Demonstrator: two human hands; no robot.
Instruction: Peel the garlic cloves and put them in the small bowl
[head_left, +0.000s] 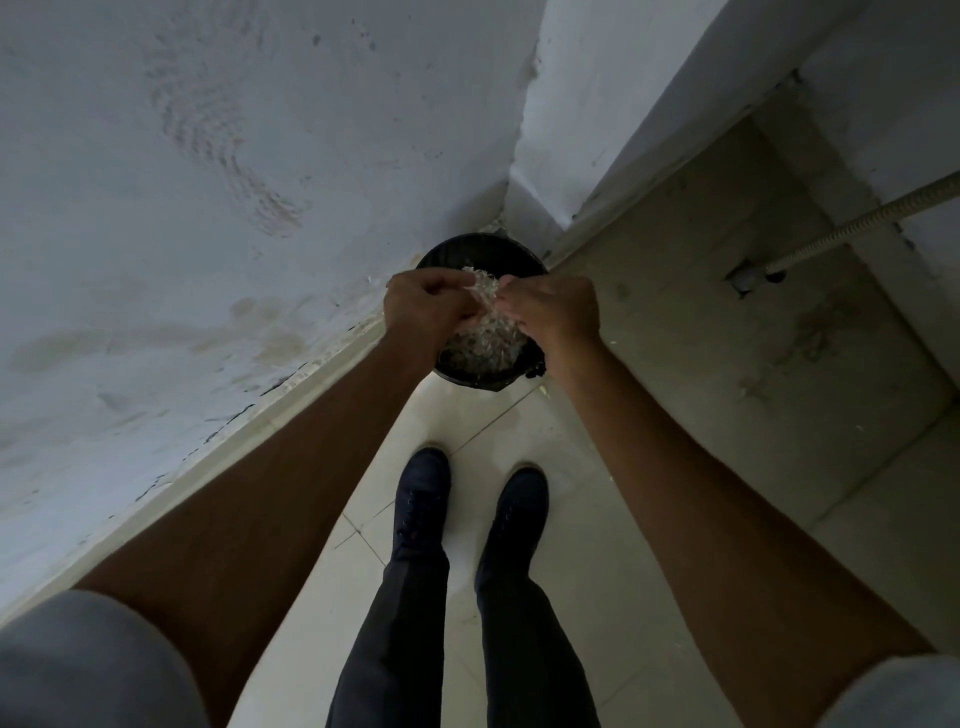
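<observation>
I stand over a black bin (483, 249) set in the corner of the floor. My left hand (423, 306) and my right hand (550, 312) are held together above the bin, both closed on a bunch of pale garlic skins (485, 291) between them. More dry skins (480, 345) lie piled inside the bin below my hands. No garlic clove and no small bowl is in view.
A stained white wall (208, 208) runs along the left, and a tiled wall (727, 312) with a flexible hose (857, 218) stands on the right. My two dark shoes (467, 509) rest on the pale tiled floor (488, 426) just short of the bin.
</observation>
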